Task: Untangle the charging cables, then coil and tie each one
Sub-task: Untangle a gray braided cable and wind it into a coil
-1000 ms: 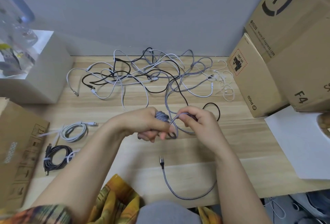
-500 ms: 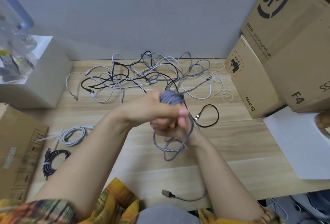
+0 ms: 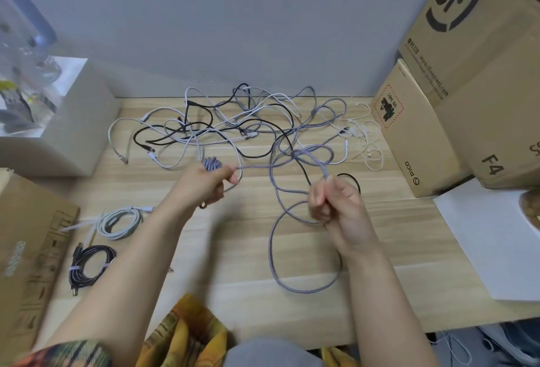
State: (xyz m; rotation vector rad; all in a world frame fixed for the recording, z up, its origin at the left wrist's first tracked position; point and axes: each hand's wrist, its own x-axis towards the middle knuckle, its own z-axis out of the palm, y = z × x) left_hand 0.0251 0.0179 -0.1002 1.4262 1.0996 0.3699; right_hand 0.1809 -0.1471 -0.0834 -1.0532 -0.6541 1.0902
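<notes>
A grey braided cable [image 3: 273, 249] runs between both hands above the wooden table [image 3: 233, 302]. My left hand [image 3: 204, 184] grips a small coiled bunch of it [image 3: 211, 163], and a straight stretch leads right from the fingers. My right hand [image 3: 336, 200] pinches another part, which loops up into a knot-like twist [image 3: 304, 156]. A long slack loop of the same cable lies on the table below my right hand. Behind, a tangle of white, black and grey cables [image 3: 233, 127] spreads along the wall. A coiled white cable [image 3: 118, 222] and a coiled, tied black cable [image 3: 89, 267] lie at the left.
Cardboard boxes [image 3: 415, 129] stand stacked at the right, with white paper [image 3: 491, 238] in front of them. A white box [image 3: 70, 129] sits at the far left, and a flat cardboard box [image 3: 26, 249] lies at the near left edge.
My hands were together at the table's middle with the bunch held up. Now they are spread apart, left hand to the left, right hand to the right, and the cable is stretched between them.
</notes>
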